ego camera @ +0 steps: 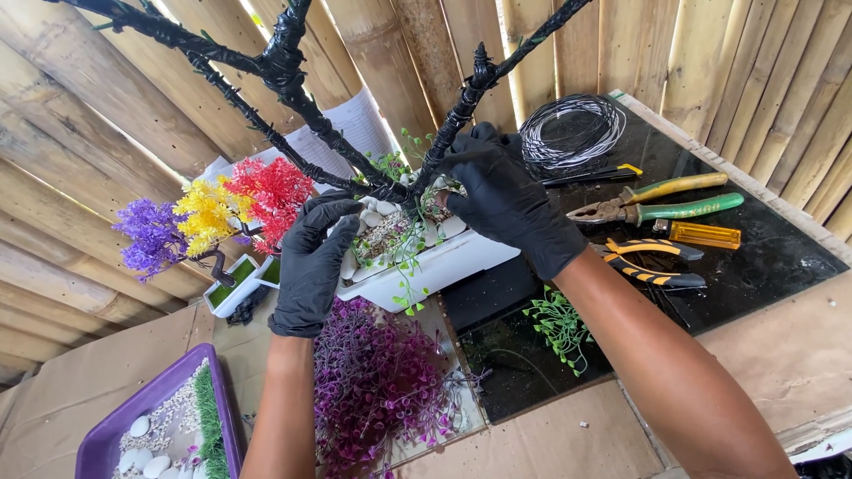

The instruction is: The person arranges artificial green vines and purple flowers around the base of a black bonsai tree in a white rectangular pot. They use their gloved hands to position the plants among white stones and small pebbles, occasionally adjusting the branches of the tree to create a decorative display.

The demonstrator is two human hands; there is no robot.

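A bare artificial tree with branches wrapped in black tape stands in a white rectangular planter filled with white pebbles and small green sprigs. My left hand, in a black glove, rests with its fingers at the base of the trunk on the planter's left side. My right hand, also gloved in black, grips the lower part of the right branch near the trunk base. A heap of purple plastic foliage lies in front of the planter.
A small finished tree with purple, yellow and red foliage stands at left. A purple tray holds pebbles and grass. A wire coil, green-handled pliers, yellow-black cutters and a green sprig lie on the dark tabletop. Bamboo wall behind.
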